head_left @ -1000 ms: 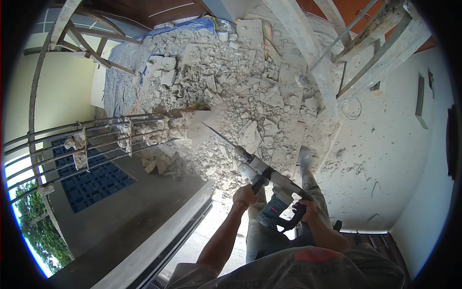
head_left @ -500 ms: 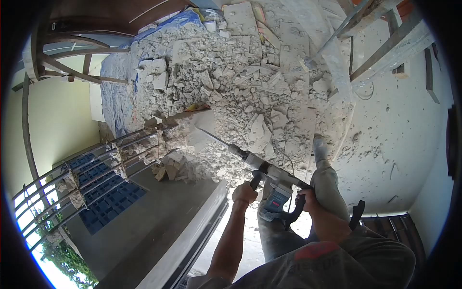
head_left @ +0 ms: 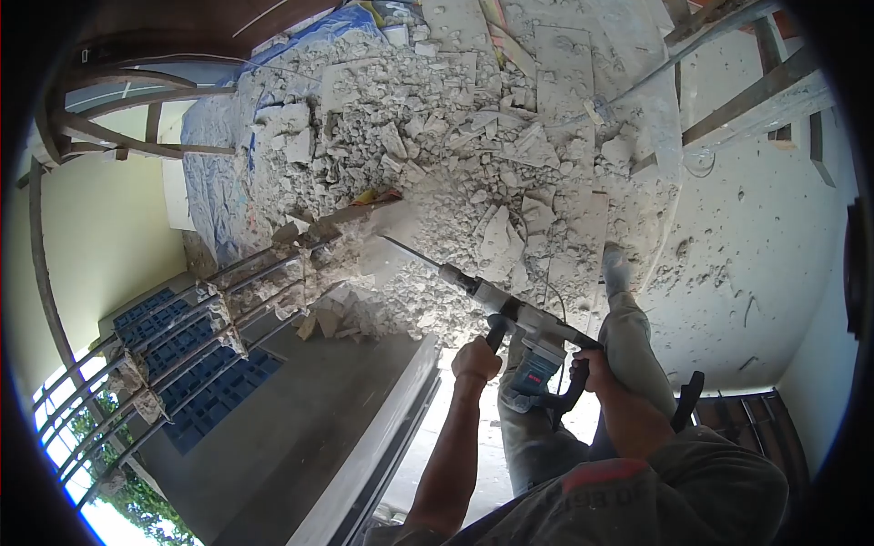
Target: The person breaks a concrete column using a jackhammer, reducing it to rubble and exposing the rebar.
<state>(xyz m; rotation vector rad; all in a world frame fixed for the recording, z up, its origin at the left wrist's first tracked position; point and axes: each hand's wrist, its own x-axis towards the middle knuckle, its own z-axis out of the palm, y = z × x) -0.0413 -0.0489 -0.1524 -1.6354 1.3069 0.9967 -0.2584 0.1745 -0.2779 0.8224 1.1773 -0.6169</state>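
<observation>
Hammer (head_left: 528, 332) sits low centre, left hand (head_left: 477, 360) clamped on its side grip, right hand (head_left: 590, 371) on the rear handle, chisel (head_left: 410, 252) biting concrete (head_left: 387, 232) beside bare rebar (head_left: 255, 282). Striking steel, the bit could glance off or jam.

We cannot see the tip of the chisel (head_left: 410, 252); it is lost in pale dust against the slab. The side handle is hidden inside our left hand (head_left: 476, 360), and the rear grip is mostly covered by our right hand (head_left: 592, 369). The label on the demolition hammer (head_left: 533, 341) is too small to read. The rebars (head_left: 173, 318) are cut off by the dark edge of the lens. The printing on our shirt (head_left: 601, 496) is blurred.
</observation>
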